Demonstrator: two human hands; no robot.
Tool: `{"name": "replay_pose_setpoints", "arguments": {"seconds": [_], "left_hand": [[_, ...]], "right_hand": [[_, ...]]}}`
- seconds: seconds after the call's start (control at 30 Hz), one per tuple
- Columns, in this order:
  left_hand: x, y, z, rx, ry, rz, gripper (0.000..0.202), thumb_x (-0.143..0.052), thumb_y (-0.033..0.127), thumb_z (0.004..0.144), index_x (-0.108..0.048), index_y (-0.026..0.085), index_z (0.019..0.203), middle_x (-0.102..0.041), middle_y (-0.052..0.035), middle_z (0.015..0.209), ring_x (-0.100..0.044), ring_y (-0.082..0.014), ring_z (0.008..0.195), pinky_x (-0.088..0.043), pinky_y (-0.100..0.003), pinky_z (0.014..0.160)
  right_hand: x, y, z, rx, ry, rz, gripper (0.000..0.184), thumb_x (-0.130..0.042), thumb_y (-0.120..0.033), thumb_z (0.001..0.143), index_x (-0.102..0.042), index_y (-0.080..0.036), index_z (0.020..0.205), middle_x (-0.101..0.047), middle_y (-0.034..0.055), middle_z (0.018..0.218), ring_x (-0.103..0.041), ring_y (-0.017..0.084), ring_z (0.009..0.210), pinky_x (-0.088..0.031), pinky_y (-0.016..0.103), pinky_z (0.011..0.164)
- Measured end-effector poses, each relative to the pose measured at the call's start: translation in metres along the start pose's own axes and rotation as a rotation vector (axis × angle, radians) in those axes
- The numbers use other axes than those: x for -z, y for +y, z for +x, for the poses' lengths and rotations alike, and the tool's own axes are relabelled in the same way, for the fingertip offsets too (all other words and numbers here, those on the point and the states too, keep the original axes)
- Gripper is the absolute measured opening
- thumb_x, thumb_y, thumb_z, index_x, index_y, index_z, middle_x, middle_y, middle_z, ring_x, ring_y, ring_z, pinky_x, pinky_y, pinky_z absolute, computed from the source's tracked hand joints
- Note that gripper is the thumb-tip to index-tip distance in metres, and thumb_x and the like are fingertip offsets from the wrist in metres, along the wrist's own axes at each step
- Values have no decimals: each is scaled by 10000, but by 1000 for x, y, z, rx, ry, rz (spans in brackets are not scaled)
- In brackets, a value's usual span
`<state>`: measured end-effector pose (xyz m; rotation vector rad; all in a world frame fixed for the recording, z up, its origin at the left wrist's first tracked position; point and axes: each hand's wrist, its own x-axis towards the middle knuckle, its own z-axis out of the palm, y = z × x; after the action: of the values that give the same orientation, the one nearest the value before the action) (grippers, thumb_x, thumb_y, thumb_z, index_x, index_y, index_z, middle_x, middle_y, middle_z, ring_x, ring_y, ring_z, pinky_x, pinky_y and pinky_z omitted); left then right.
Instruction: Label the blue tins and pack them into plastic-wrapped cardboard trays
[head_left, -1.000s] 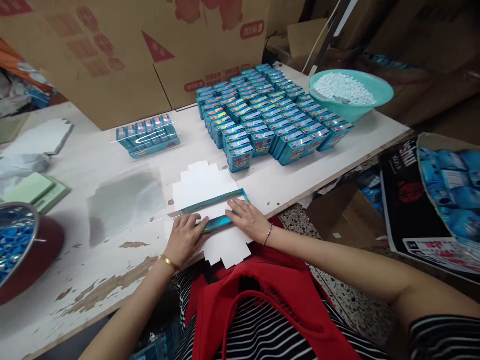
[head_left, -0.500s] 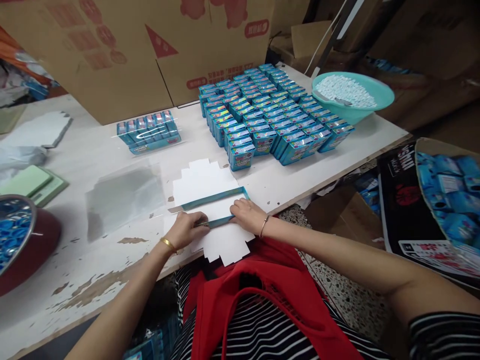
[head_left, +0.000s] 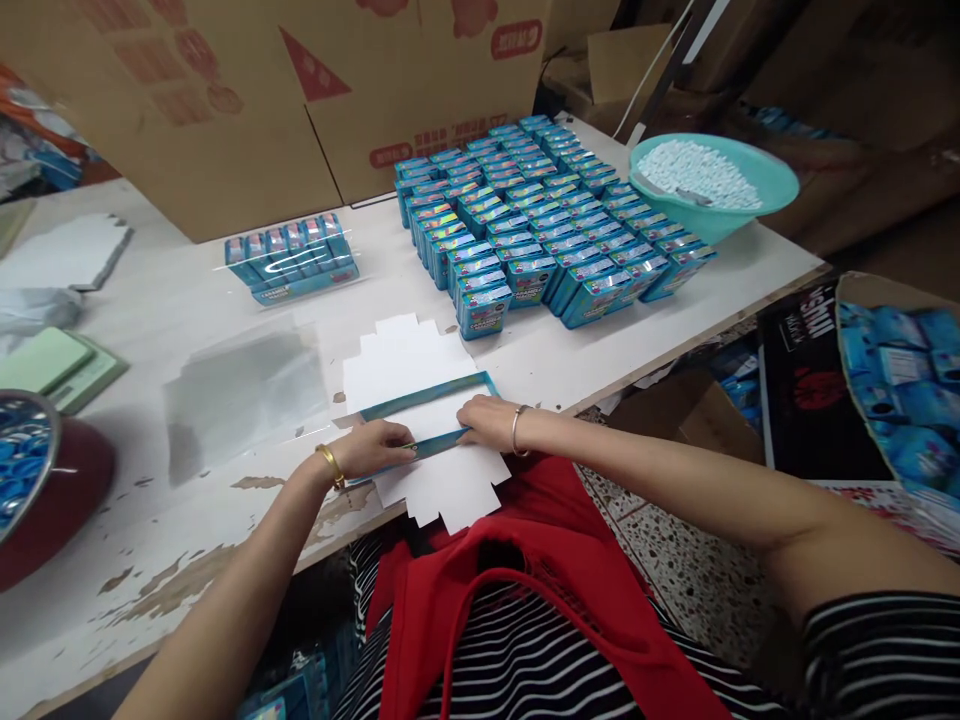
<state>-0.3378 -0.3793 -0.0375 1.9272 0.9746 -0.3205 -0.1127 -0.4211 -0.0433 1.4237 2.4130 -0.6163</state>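
A flat white die-cut carton blank [head_left: 405, 365] with teal folded edges lies at the near edge of the white table [head_left: 187, 290]. My left hand [head_left: 371, 447] pinches the blank's near teal flap at its left end, fingers closed on it. My right hand [head_left: 486, 421] presses and grips the same flap at its right end. The flap stands partly folded up between both hands. Part of the blank hangs over the table edge above my red apron.
Several rows of small blue boxes [head_left: 540, 225] stand behind the blank. A wrapped pack of blue boxes [head_left: 292, 258] and a clear plastic sheet [head_left: 244, 390] lie to the left. A teal basin [head_left: 712, 185] of white pieces sits at the right; a red bowl [head_left: 45, 490] at the left.
Both hands slid back toward me along the near flap and closed on it, lifting the flap up. My left hand went from lying flat to pinching.
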Motion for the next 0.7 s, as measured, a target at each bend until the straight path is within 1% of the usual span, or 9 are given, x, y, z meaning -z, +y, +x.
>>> {"name": "replay_pose_setpoints", "arguments": {"seconds": [0.1,0.2,0.27,0.37,0.47,0.57,0.63,0.67,0.7], "left_hand": [[-11,2,-4,-3,100,33,286,-541,453,761,-661,197,803,-653,-5,735,-543,-152,689,-383,-252,636],[-17,4,-5,30,151,78,278,-538,441,767,-682,206,810,-665,-15,751,-558,-163,696,-390,-267,653],[-16,5,-4,48,149,138,279,-527,434,777,-693,214,820,-666,-25,804,-560,-171,724,-393,-276,666],[-13,7,1,51,148,257,311,-475,427,811,-687,204,771,-647,-46,877,-551,-182,771,-386,-284,671],[-11,7,6,46,119,322,338,-444,409,829,-653,186,687,-625,-46,836,-530,-174,750,-381,-284,668],[-15,10,2,0,109,292,307,-487,404,817,-629,180,663,-601,-34,771,-521,-165,720,-397,-276,660],[-17,13,-7,-79,170,244,296,-492,422,832,-642,179,752,-594,-38,792,-529,-159,712,-420,-276,662],[-17,15,-12,-129,248,231,302,-486,436,845,-646,179,838,-599,-47,838,-539,-162,732,-434,-283,677],[-15,15,-18,-173,360,241,325,-483,454,854,-636,180,937,-604,-65,913,-551,-173,782,-445,-297,708]], "right_hand": [[-15,-6,-5,-40,181,-25,271,-565,-312,912,-653,-77,1016,-624,153,1042,-536,266,1037,-421,313,770],[-23,-8,-6,-55,266,-41,277,-559,-327,911,-668,-83,986,-554,167,1139,-510,267,1030,-430,327,743],[-24,-6,-5,-45,278,-49,281,-564,-343,906,-678,-94,968,-523,160,1172,-486,269,1044,-425,334,748],[-20,-2,-3,-41,247,-38,297,-571,-376,900,-692,-108,944,-527,143,1130,-459,268,1050,-402,345,775],[-15,0,-1,-23,214,-23,316,-562,-394,904,-694,-107,927,-526,137,1117,-446,258,1046,-373,343,792],[-13,4,0,52,201,-56,332,-563,-407,902,-684,-100,928,-535,132,1115,-437,252,1047,-344,345,813],[-11,12,2,156,208,-115,306,-568,-395,902,-671,-110,942,-552,120,1090,-438,244,1039,-326,347,816],[-9,17,3,219,219,-157,275,-564,-374,906,-665,-121,947,-561,113,1075,-439,241,1032,-316,348,817],[-6,23,4,281,233,-206,235,-555,-342,913,-661,-134,943,-568,105,1062,-440,238,1026,-306,351,819]]}}
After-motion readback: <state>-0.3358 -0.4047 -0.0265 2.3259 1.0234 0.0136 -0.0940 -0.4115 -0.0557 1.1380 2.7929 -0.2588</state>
